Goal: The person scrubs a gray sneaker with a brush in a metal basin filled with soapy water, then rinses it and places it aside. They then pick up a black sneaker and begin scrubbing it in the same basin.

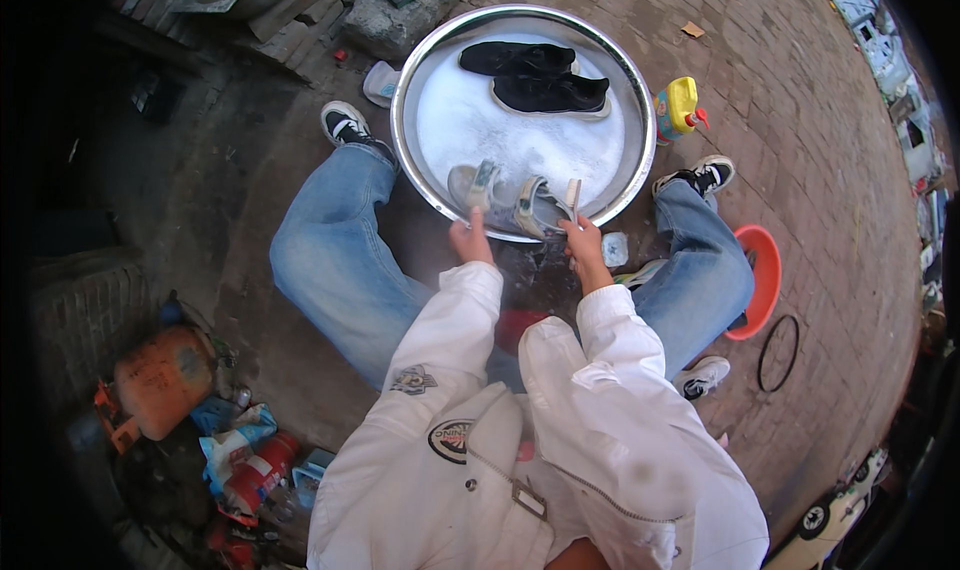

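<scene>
A large metal basin (645, 131) filled with white suds stands before me. A grey sandal (502, 213) with ankle straps lies across the basin's near rim. My left hand (472, 238) grips the sandal at its left side, thumb on top. In my right hand (587, 253) is a scrubbing brush (573, 192), held with its bristle end up beside the sandal's right end. The right fingers are also close to the sandal; whether they touch it I cannot tell. Two black shoes (551, 93) with pale soles rest in the foam at the basin's far side.
A yellow bottle (677, 104) with a red cap stands right of the basin. Near my right hand lies a small pale block or dish (615, 249). An orange plastic basin (765, 285), a black ring (778, 352) and a loose sneaker (702, 377) are rightward. An orange cylinder (165, 382) lies left.
</scene>
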Tool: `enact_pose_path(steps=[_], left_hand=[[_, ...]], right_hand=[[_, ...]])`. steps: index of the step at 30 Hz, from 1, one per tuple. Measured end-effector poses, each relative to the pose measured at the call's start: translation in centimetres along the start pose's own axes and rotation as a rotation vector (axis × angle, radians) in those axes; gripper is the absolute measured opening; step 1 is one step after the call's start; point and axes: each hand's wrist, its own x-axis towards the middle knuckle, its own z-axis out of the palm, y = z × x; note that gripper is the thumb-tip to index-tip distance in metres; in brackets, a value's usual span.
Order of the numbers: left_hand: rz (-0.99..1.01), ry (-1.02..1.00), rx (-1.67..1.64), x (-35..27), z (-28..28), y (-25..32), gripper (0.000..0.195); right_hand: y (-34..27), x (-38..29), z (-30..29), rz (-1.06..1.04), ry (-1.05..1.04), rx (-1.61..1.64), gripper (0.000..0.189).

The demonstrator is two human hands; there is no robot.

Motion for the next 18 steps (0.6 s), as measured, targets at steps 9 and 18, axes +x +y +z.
enact_pose_path(steps=[9,18], left_hand=[[-0.306,-0.673,-0.468,-4.2,3.2,2.8,0.049],[-0.134,-0.706,-0.314,-5.2,3.2,5.5,0.049]], right_hand=[[-4.4,-8.8,-0.1,0.083,-0.331,0.301,0.033],[-6.7,-9.3,-2.1,-0.183,-0.235,0.230,0.049]])
